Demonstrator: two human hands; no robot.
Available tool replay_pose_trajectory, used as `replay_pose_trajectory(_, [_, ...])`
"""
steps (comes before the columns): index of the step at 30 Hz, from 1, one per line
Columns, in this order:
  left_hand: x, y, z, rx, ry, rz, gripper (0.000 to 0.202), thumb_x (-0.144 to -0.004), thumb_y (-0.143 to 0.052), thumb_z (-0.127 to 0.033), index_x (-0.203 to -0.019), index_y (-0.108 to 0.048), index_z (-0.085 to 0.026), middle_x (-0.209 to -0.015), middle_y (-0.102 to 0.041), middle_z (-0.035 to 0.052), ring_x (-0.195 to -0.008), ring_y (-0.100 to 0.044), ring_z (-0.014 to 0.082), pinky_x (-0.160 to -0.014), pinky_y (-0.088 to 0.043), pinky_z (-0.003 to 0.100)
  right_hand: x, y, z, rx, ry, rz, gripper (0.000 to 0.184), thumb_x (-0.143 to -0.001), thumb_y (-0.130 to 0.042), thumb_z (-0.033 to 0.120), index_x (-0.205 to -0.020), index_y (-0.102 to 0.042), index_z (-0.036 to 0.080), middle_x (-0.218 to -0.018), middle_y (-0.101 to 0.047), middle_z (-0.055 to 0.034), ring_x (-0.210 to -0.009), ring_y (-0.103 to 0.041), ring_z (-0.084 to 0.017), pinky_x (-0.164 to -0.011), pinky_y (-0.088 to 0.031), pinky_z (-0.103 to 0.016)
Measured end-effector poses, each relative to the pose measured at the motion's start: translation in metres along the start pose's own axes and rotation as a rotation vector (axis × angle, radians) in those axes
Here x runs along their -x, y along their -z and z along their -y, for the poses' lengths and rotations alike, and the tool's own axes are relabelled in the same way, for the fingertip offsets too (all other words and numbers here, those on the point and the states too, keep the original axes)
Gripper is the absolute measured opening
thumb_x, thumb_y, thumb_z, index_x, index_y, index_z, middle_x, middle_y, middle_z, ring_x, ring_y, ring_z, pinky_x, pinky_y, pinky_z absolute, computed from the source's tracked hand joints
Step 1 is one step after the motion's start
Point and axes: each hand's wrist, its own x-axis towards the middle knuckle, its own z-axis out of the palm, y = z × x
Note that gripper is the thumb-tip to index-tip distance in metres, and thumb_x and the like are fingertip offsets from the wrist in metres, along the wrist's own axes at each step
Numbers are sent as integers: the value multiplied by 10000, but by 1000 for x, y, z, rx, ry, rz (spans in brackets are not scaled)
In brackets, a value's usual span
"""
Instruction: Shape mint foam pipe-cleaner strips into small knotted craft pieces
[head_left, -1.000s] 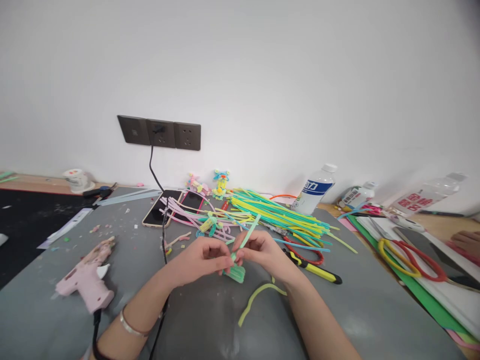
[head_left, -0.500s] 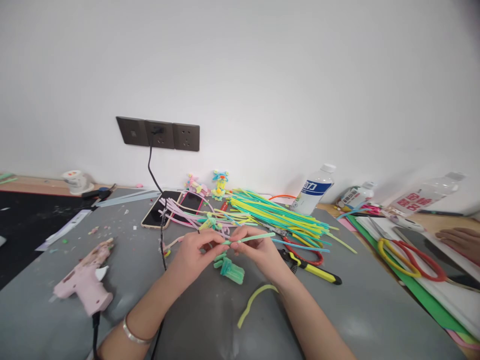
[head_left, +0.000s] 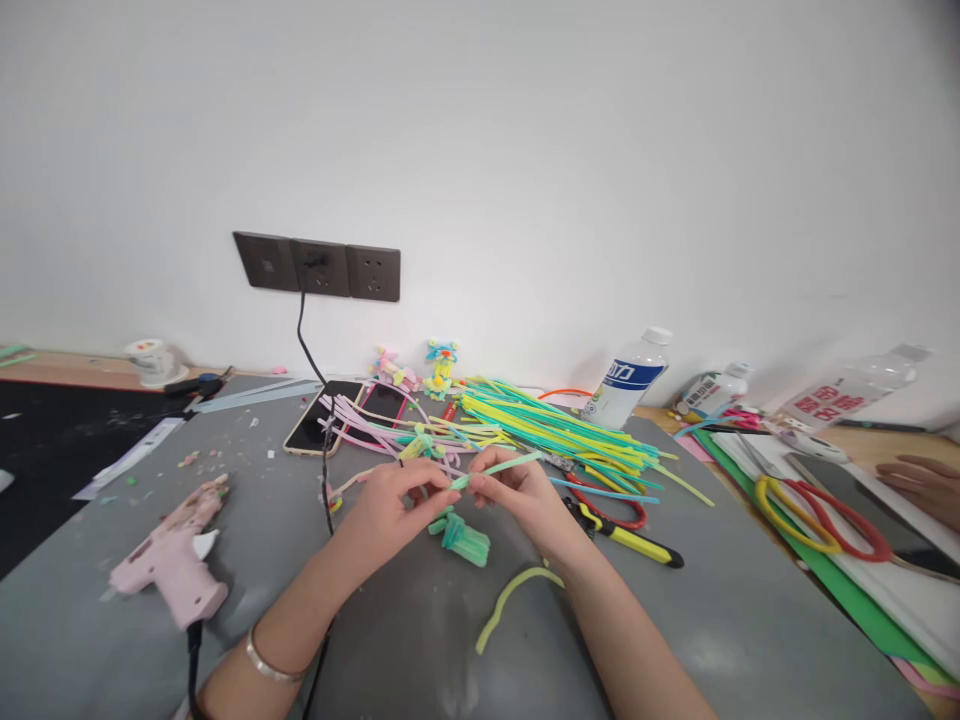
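Note:
A light green pipe cleaner (head_left: pixel 511 466) is pinched between both hands, its free end pointing right. My left hand (head_left: pixel 409 500) closes on its left end with thumb and forefinger. My right hand (head_left: pixel 517 490) grips it a little further right, close to the left fingertips. Just below the fingers lies a small green pipe-cleaner figure (head_left: pixel 465 541) on the grey table mat (head_left: pixel 405 640). A loose yellow-green pipe cleaner (head_left: pixel 501 607) curves on the mat by my right wrist. Behind my hands sits a yellow and green pipe-cleaner piece (head_left: pixel 418 444).
A pink hot glue gun (head_left: pixel 172 560) lies at left, its cord running down. Behind are phones (head_left: pixel 319 425), bundled pipe cleaners (head_left: pixel 555 425) and a bottle (head_left: pixel 630 378). Yellow-handled pliers (head_left: pixel 637 545) and scissors (head_left: pixel 832 530) lie at right. Another person's hand (head_left: pixel 919 485) rests far right.
My right hand has shifted slightly, and the free end of the green pipe cleaner has moved a little left and up. My left hand keeps its pinch.

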Motion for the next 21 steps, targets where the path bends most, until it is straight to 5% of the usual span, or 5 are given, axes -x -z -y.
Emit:
replay_pose_trajectory(8, [0,-4,-3,178,171,101,305,-945,-513,-393,-769,-618,-166,-669,-558,-14,-600,-482,115,-529,-362,209,1,-9,1,23,77,48,294,-800,-742,441,-725,-633,178,-703,-571,10,-594,-528,-114,-575,-441,-252])
replay_pose_trajectory(21, [1,-1,-4,379,255,122,337,-944,-469,-324,-638,-453,-184,-597,-454,-40,-555,-411,107,-546,-328,239,1,-7,-4,201,286,38,151,-863,-694,335,-801,-656,203,-800,-605,-25,-758,-578,-170,-682,-467,-295])
